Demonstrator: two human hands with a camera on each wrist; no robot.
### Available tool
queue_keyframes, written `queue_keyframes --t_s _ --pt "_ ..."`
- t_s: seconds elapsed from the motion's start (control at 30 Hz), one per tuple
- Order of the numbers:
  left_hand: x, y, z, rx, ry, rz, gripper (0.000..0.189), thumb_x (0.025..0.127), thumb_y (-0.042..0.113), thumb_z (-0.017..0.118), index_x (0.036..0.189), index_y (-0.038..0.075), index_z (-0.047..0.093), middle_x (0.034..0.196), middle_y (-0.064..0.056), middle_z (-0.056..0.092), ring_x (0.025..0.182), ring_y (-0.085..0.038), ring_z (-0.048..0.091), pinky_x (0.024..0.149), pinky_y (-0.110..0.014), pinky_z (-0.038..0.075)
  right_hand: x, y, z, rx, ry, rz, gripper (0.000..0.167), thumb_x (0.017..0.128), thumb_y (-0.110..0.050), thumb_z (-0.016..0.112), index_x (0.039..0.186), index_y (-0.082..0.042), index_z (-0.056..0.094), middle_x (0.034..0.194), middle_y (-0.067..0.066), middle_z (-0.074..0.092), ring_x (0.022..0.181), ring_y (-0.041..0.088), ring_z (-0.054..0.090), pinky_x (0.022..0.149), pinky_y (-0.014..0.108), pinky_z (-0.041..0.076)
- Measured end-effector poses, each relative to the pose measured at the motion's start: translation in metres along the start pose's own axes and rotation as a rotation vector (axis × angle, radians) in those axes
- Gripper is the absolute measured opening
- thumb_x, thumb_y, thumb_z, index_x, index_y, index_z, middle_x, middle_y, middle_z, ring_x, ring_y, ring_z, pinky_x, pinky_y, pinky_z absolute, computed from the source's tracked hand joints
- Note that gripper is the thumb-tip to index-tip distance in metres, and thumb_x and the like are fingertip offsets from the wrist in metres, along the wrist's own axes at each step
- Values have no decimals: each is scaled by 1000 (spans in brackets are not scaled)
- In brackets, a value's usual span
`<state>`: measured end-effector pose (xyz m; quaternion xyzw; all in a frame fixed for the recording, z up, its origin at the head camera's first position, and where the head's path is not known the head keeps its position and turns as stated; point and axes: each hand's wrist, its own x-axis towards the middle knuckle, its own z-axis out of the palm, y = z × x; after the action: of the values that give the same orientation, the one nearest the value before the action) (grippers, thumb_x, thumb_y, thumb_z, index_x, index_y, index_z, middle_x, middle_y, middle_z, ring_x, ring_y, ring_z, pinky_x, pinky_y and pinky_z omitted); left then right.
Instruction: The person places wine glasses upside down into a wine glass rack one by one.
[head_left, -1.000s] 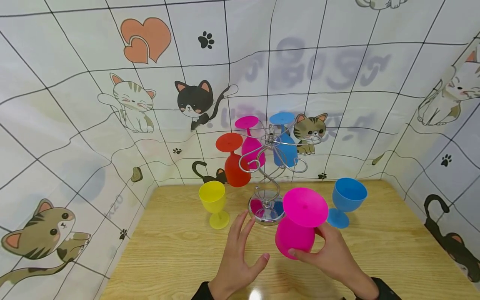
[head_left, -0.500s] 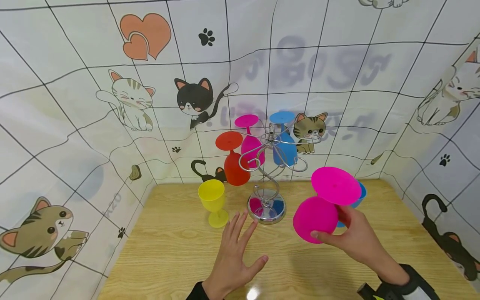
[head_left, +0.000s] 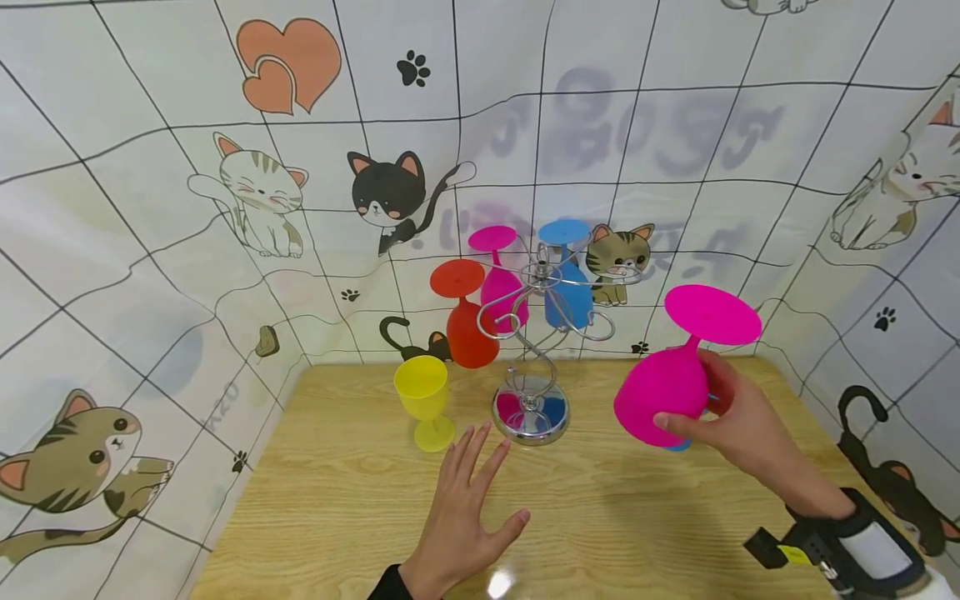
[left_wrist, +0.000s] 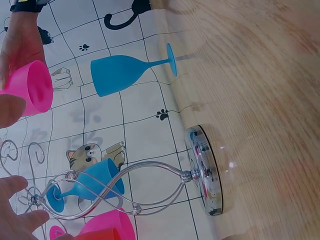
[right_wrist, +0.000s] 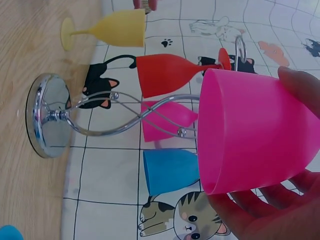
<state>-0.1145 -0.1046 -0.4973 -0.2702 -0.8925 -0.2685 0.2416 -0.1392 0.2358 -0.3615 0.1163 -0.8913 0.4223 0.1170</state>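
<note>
My right hand (head_left: 738,425) grips a pink goblet (head_left: 663,396) by its bowl, upside down with the foot on top, above the right side of the table. Behind it a blue goblet (head_left: 679,446) is almost wholly hidden in the head view; the left wrist view shows that blue goblet (left_wrist: 117,72) upright. My left hand (head_left: 459,521) has its fingers spread and holds nothing, in front of the metal goblet rack (head_left: 542,350). Upside down on the rack hang a red goblet (head_left: 472,333), another pink goblet (head_left: 504,296) and another blue goblet (head_left: 567,296).
A yellow goblet (head_left: 422,392) stands upright left of the rack's round mirrored base (head_left: 531,412). Bare wire hooks (head_left: 600,325) stick out on the rack's front and right. A cat-print cloth (head_left: 300,208) surrounds the wooden table (head_left: 337,517) at the back and sides.
My right hand has carried the pink goblet to the right and up, away from the rack's front, and it now covers the standing blue goblet. The left hand has hardly moved.
</note>
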Motion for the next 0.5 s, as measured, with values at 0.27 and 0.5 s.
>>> queue_keyframes --t_s 0.27,0.5 --pt "-1 1 -1 3 -24 -31 84 85 53 67 155 31 27 164 -1 20 149 -31 25 112 -64 29 23 4 -17 -30 -22 28 85 83 -24 80 149 -5 30 131 19 54 105 18 59 69 18 56" --pt "-2 0 0 -1 -5 -16 81 85 52 67 154 28 30 163 -3 23 147 -32 26 110 -64 29 46 15 -26 -2 -23 56 85 85 -21 77 151 -4 26 137 21 47 114 34 53 70 15 54"
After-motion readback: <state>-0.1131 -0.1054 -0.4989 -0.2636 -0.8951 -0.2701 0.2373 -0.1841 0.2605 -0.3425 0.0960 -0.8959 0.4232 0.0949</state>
